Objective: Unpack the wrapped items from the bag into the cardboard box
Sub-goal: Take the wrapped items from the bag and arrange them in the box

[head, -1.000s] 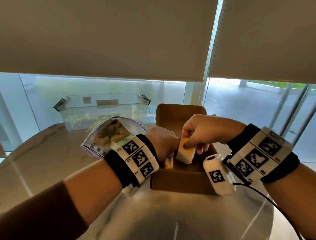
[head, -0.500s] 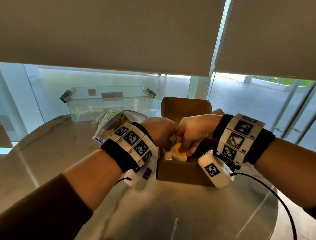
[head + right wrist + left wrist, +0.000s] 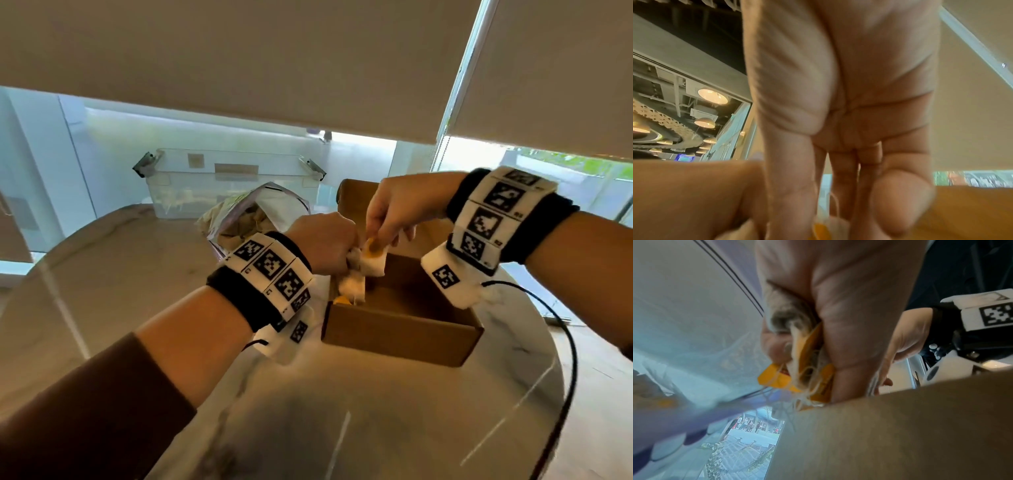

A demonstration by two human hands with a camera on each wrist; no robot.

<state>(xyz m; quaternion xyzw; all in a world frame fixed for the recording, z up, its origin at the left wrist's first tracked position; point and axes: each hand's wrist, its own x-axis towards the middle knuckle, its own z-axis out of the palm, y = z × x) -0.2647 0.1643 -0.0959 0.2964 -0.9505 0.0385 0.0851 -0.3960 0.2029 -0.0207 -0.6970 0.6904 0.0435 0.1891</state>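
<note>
Hovering above the open brown cardboard box (image 3: 404,329), the left hand (image 3: 325,245) clutches a tangled bunch of white wrapped sachets with yellow tags (image 3: 356,274) while the right hand (image 3: 394,212), directly over the box's middle, pinches one sachet from above.

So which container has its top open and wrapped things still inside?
The purple-edged plastic bag, its mouth gaping with wrapped items inside. It stands left of the cardboard box, in front of the clear plastic bin.
</note>
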